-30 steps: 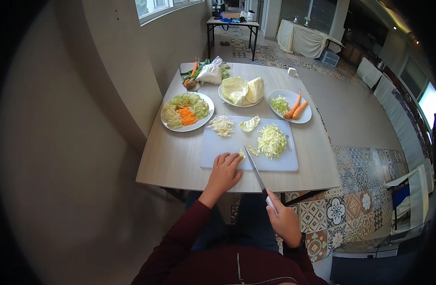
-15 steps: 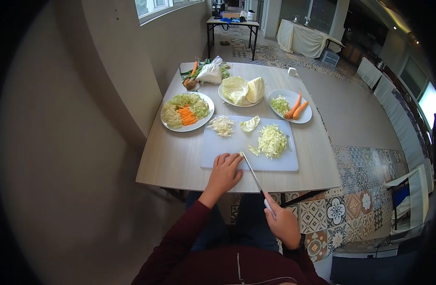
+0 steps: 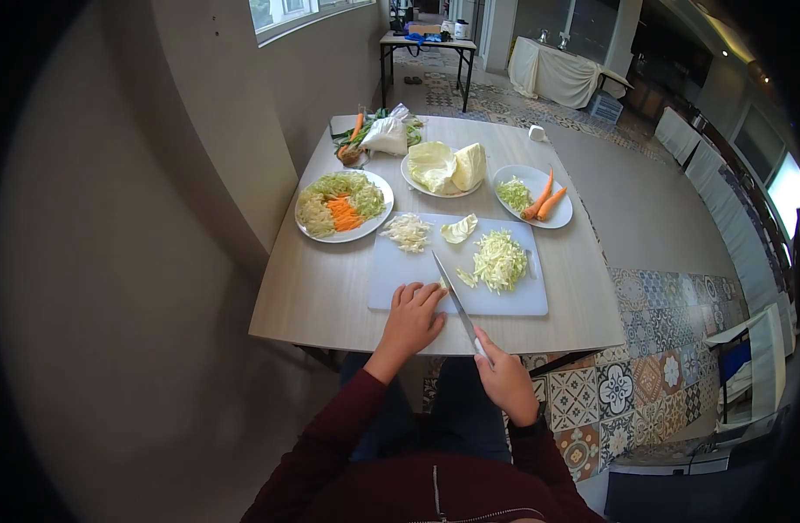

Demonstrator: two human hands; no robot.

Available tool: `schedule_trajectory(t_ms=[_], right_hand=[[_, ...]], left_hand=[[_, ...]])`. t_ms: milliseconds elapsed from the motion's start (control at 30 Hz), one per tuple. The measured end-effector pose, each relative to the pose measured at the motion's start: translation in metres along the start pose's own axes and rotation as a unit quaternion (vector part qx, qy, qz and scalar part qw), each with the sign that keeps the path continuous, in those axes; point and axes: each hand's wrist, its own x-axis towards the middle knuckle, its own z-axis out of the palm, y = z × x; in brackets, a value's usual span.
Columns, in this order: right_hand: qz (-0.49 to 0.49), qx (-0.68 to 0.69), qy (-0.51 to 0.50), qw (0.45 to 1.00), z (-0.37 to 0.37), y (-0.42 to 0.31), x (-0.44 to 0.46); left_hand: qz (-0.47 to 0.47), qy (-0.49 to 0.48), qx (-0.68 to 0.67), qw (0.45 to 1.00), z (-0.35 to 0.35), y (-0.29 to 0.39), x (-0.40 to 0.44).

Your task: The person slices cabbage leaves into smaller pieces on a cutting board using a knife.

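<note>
My right hand (image 3: 508, 383) is wrapped round the handle of a kitchen knife (image 3: 456, 301), whose blade points away from me over the white cutting board (image 3: 526, 301). My left hand (image 3: 414, 318) rests at the board's near edge, fingers together, holding down a small piece of cabbage (image 3: 443, 283) beside the blade. To the right of the knife lies a heap of shredded cabbage (image 3: 499, 261). A paler shredded pile (image 3: 407, 233) sits at the board's far left, and a loose cabbage leaf (image 3: 459, 228) lies near its far edge.
Beyond the board stand a plate of shredded vegetables (image 3: 387, 213), a plate with cabbage chunks (image 3: 452, 193) and a plate with carrots (image 3: 557, 220). A white bag (image 3: 385, 136) and more vegetables lie at the far left corner. A wall (image 3: 190, 192) rises on the left.
My right hand has moved forward and slightly left, and the knife tip now reaches farther across the board. My left hand has stayed in place.
</note>
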Motion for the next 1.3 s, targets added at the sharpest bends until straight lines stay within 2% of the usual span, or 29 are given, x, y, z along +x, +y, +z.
schedule_trajectory(t_ms=[167,367,467,767,967,1300], right_hand=[[-0.010,-0.022,0.009,1.000,0.004,0.000,-0.007],[0.028,-0.014,-0.016,0.999,-0.010,-0.006,-0.034],[-0.019,0.002,0.002,1.000,-0.010,0.008,-0.042],[0.024,-0.042,-0.019,0.999,-0.025,-0.008,-0.049],[-0.005,-0.030,0.032,0.999,-0.018,0.003,-0.040],[0.017,-0.036,0.074,0.996,-0.027,0.015,-0.033]], left_hand=[[-0.002,0.002,0.002,1.000,-0.001,0.000,0.000],[0.000,0.003,0.004,1.000,0.001,0.000,0.000],[0.000,0.003,0.002,1.000,-0.001,0.000,0.001],[-0.002,-0.003,-0.006,1.000,0.000,0.000,0.000],[-0.007,0.000,-0.011,1.000,-0.002,0.001,0.000],[0.003,-0.008,0.011,1.000,0.002,-0.001,-0.001]])
